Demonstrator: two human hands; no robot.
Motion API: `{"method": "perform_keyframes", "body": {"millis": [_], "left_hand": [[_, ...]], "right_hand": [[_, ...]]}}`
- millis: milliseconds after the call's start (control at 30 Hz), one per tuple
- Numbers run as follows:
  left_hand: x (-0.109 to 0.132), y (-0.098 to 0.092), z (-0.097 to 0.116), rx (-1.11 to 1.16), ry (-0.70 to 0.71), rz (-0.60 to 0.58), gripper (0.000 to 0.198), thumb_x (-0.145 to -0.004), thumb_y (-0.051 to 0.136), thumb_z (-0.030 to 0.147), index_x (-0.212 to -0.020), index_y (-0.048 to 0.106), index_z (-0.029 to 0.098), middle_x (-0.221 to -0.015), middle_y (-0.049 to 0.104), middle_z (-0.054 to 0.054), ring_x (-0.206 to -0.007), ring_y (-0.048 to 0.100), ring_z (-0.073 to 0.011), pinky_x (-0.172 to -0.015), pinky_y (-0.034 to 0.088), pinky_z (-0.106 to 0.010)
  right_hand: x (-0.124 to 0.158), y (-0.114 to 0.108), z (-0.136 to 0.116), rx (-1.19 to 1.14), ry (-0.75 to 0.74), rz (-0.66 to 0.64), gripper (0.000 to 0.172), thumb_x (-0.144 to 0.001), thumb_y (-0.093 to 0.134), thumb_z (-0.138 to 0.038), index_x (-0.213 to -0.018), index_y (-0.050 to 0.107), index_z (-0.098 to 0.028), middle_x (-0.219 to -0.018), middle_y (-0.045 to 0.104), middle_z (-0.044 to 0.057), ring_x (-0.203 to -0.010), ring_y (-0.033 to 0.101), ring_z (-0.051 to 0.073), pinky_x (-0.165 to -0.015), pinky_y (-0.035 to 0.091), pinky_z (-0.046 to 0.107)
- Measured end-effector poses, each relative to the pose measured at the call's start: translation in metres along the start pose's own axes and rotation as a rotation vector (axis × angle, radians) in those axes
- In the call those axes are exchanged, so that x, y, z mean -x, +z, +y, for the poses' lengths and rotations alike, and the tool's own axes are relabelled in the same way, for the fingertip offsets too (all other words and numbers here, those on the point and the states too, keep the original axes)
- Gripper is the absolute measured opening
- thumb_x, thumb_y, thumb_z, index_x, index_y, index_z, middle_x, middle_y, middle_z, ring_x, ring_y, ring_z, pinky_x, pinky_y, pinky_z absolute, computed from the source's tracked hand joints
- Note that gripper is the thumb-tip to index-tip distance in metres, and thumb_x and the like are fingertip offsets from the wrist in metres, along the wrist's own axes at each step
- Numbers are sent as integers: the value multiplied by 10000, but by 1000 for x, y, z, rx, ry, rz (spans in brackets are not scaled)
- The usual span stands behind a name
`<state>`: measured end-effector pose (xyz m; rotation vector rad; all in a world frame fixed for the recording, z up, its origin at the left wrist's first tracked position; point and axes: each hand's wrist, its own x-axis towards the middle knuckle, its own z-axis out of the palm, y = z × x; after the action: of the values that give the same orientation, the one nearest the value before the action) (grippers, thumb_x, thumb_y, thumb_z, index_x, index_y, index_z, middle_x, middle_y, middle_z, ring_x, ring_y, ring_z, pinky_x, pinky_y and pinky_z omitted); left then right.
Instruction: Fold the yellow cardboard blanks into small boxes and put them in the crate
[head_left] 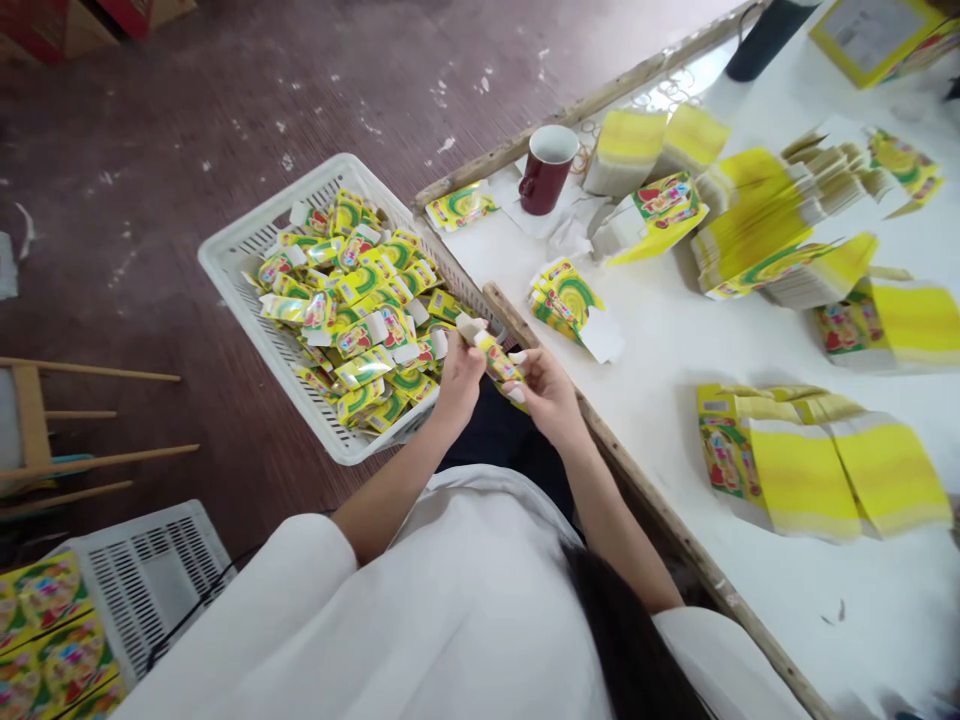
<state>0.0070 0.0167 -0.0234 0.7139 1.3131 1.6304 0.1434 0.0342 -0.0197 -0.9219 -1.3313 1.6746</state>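
Observation:
Between my two hands is a small yellow printed carton point(496, 356), held over my lap at the table's edge. My left hand point(460, 372) pinches its end with the white flap, while the fingers of my right hand point(549, 392) grip the opposite end. To the left stands a white plastic basket point(281, 385) heaped with similar small cartons point(367, 315), several with white flaps sticking out. Close to my right hand, on the white table, lie a few flattened yellow cartons point(566, 300).
On the table point(645, 420) stand a dark red mug point(547, 172), stacks of flat yellow cartons point(806, 460) and a dark cylinder point(771, 40). A wooden strip point(637, 480) edges it. Lower left, another basket point(157, 580) sits near boxes point(64, 640); wooden legs point(112, 462) jut in above.

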Motion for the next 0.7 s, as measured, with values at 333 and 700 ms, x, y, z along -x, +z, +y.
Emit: {"method": "perform_keyframes", "body": {"millis": [333, 700], "left_hand": [[-9, -27, 28, -365, 324, -179, 940, -729, 772, 732, -1462, 414, 264, -1489, 534, -149, -1429, 505, -315, -1201, 385, -477], [17, -2, 30, -961, 198, -469, 687, -747, 789, 378, -1320, 457, 195, -1228, 664, -123, -1127, 679, -321, -945, 562, -440]], "right_hand": [[1, -45, -23, 750, -409, 232, 138, -929, 635, -220, -873, 748, -274, -863, 728, 23, -823, 619, 213, -787, 524, 373], [6, -24, -19, 367, -220, 292, 742, -874, 702, -564, -1497, 455, -245, -1432, 588, 135, -1345, 557, 327, -1129, 466, 506]]}}
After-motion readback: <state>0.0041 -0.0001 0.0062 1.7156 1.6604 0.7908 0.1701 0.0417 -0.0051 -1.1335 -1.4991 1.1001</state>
